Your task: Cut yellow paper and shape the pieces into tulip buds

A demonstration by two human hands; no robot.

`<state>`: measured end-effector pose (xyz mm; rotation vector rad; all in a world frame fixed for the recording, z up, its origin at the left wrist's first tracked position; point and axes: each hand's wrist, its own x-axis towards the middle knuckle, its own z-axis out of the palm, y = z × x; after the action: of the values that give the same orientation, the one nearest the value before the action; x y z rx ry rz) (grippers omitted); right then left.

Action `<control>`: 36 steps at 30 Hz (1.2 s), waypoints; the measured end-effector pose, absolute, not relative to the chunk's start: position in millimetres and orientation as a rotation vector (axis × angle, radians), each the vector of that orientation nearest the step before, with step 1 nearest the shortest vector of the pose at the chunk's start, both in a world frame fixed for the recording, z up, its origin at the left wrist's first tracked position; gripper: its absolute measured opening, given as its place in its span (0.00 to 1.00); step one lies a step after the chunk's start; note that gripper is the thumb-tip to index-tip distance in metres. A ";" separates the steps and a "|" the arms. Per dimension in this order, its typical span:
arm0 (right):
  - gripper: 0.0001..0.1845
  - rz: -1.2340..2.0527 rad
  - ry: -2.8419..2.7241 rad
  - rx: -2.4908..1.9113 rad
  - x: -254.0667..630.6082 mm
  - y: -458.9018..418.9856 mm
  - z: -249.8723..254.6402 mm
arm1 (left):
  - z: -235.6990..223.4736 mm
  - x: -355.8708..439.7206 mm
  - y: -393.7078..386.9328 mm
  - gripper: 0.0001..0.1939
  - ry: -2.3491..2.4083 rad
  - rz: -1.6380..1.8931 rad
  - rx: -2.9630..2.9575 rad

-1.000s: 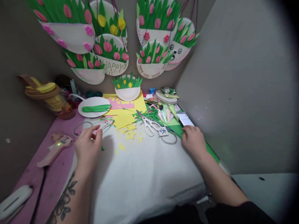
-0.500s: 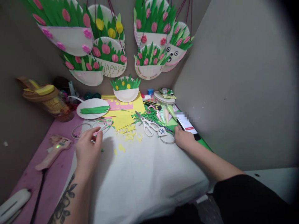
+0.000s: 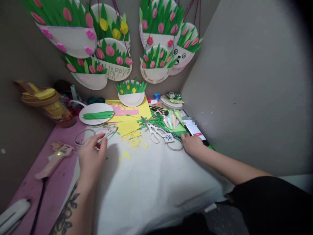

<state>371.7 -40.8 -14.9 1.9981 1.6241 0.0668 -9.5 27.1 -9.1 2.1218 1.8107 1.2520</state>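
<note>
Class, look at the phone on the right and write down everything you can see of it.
The phone is a flat, black-edged slab with a lit, mostly white screen. Part of the screen is masked by blurry blocks, and a red bar shows toward its near end. It lies slantwise, screen showing, by the grey wall. A green sheet shows at its near end. The right hand is at its left edge; whether it grips is unclear.

phone (image 3: 195, 128): black-edged | scissors (image 3: 153, 128): white-handled | glue gun (image 3: 54, 161): pink | cord (image 3: 39, 205): black
</note>
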 end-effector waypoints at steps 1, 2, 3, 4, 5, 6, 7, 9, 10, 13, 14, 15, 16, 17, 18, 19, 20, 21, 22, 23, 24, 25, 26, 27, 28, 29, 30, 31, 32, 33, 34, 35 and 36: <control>0.19 0.065 1.629 1.975 372.0 -40.1 -14.3 | -9.7 -9.4 27.2 0.14 1.812 1.235 2.123; 0.19 0.060 1.631 1.951 372.2 -39.0 -13.7 | -10.3 -9.4 27.3 0.14 1.815 1.220 2.125; 0.19 0.053 1.630 1.930 372.4 -37.7 -13.1 | -10.8 -9.4 27.5 0.14 1.818 1.207 2.128; 0.19 0.045 1.623 1.911 372.6 -36.3 -12.7 | -11.2 -9.4 27.5 0.14 1.819 1.197 2.134; 0.20 0.038 1.612 1.896 372.6 -34.8 -12.4 | -11.6 -9.4 27.6 0.14 1.819 1.193 2.138; 0.20 0.032 1.598 1.885 372.7 -33.4 -12.3 | -11.8 -9.6 27.7 0.14 1.819 1.195 2.139; 0.21 0.028 1.587 1.877 372.7 -32.3 -12.3 | -11.9 -9.8 27.7 0.14 1.818 1.199 2.138; 0.22 0.025 1.570 1.867 372.7 -30.7 -12.4 | -12.2 -10.3 27.9 0.15 1.816 1.205 2.131; 0.22 0.025 1.566 1.865 372.8 -30.2 -12.6 | -12.3 -10.5 28.0 0.15 1.816 1.204 2.130; 0.22 0.025 1.559 1.862 373.5 -29.8 -13.6 | -12.8 -10.9 28.4 0.15 1.813 1.189 2.140; 0.22 0.027 1.558 1.863 374.0 -29.7 -14.1 | -12.8 -10.9 28.4 0.15 1.814 1.185 2.144; 0.21 0.028 1.556 1.862 374.5 -29.5 -14.7 | -12.9 -10.8 28.4 0.15 1.815 1.184 2.147; 0.21 0.030 1.555 1.861 375.0 -29.2 -15.4 | -12.9 -10.8 28.4 0.15 1.815 1.184 2.148; 0.21 0.031 1.554 1.859 375.6 -28.9 -16.0 | -12.9 -10.8 28.3 0.15 1.814 1.184 2.149; 0.21 0.031 1.553 1.857 376.1 -28.5 -16.6 | -12.9 -10.9 28.3 0.15 1.812 1.183 2.149; 0.21 0.030 1.553 1.854 376.5 -28.1 -17.0 | -12.9 -11.0 28.2 0.15 1.809 1.180 2.149; 0.21 0.028 1.553 1.852 376.7 -27.7 -17.3 | -13.0 -11.3 28.2 0.15 1.805 1.176 2.148; 0.21 0.025 1.553 1.850 376.8 -27.3 -17.3 | -13.1 -11.6 28.2 0.15 1.804 1.173 2.146; 0.21 0.023 1.553 1.849 376.8 -27.0 -17.0 | -13.2 -11.9 28.2 0.15 1.806 1.171 2.143; 0.21 0.021 1.553 1.849 376.7 -26.9 -16.7 | -13.4 -12.2 28.3 0.15 1.811 1.173 2.141; 0.21 0.021 1.552 1.850 376.5 -26.8 -16.2 | -13.5 -12.3 28.3 0.15 1.815 1.177 2.138; 0.21 0.020 1.553 1.852 376.3 -26.9 -15.6 | -13.6 -12.3 28.3 0.15 1.816 1.181 2.136; 0.21 0.021 1.553 1.854 376.2 -26.9 -15.2 | -13.7 -12.2 28.3 0.15 1.814 1.186 2.135; 0.21 0.021 1.553 1.855 376.1 -27.0 -14.9 | -13.8 -12.1 28.2 0.15 1.810 1.186 2.136; 0.21 0.020 1.554 1.855 376.1 -27.1 -14.8 | -14.0 -11.9 28.2 0.15 1.805 1.184 2.139; 0.21 0.019 1.555 1.855 376.2 -27.1 -14.8 | -14.1 -11.8 28.2 0.15 1.802 1.180 2.141; 0.21 0.017 1.555 1.855 376.2 -27.0 -15.0 | -14.3 -11.7 28.2 0.15 1.801 1.174 2.143; 0.21 0.015 1.555 1.856 376.2 -26.8 -15.4 | -14.5 -11.7 28.3 0.15 1.802 1.167 2.144; 0.21 0.013 1.555 1.859 376.2 -26.7 -15.7 | -14.7 -11.7 28.3 0.15 1.801 1.162 2.144; 0.21 0.011 1.556 1.861 376.2 -26.5 -16.0 | -14.7 -11.8 28.4 0.15 1.800 1.161 2.141; 0.21 0.008 1.556 1.864 376.2 -26.4 -16.1 | -14.7 -11.8 28.4 0.15 1.798 1.165 2.137; 0.21 0.007 1.558 1.868 376.1 -26.5 -16.1 | -14.6 -11.7 28.4 0.15 1.797 1.172 2.133; 0.21 0.005 1.559 1.870 376.1 -26.6 -15.9 | -14.4 -11.6 28.4 0.15 1.796 1.182 2.131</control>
<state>376.1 -26.6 -15.9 1.8700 1.5593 0.0053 -11.6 28.4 -14.4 2.1311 1.7963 1.1822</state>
